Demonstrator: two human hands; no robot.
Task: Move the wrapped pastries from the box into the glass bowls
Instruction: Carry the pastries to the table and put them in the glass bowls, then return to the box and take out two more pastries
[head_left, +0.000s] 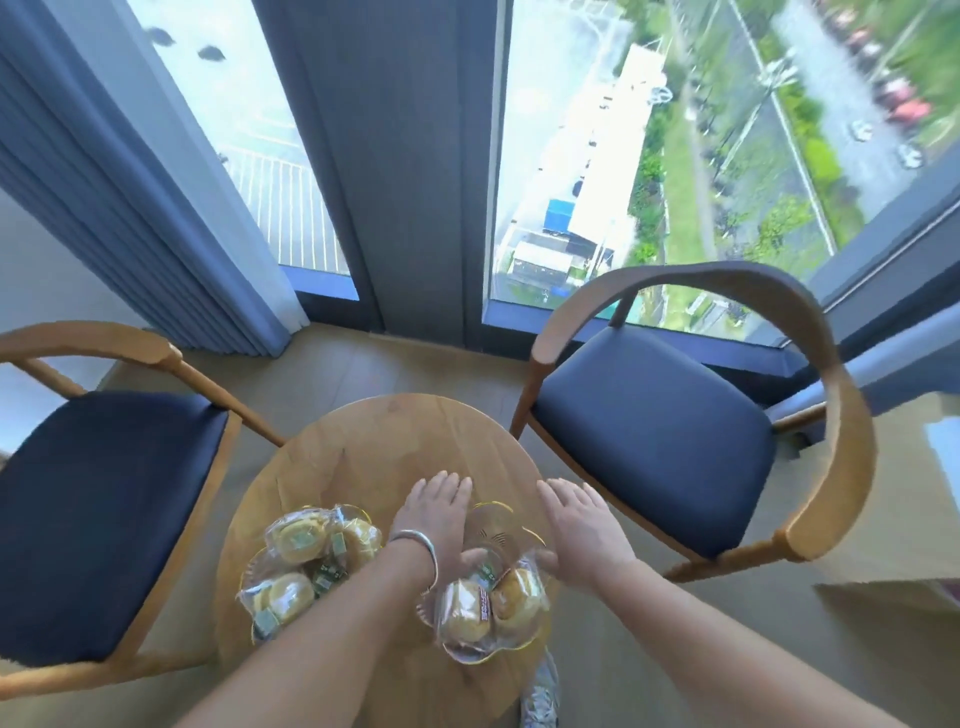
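Two glass bowls with gold rims stand on a small round wooden table (384, 441). The left bowl (245, 576) holds several wrapped pastries (298, 538), round and yellow in clear film. The right bowl (500, 508) holds two or three more wrapped pastries (465, 608) in its near half. My left hand (436, 514), with a silver bangle on the wrist, lies palm down at that bowl's left side. My right hand (576, 525) lies palm down at its right side. Both have fingers stretched out and thumbs pointing inward over the bowl. No box is in view.
Two wooden armchairs with dark blue seats flank the table, one at the left (104, 493) and one at the right (649, 431). Floor-to-ceiling windows and a blue curtain (130, 182) stand behind. A shoe (540, 691) shows under the table's near edge.
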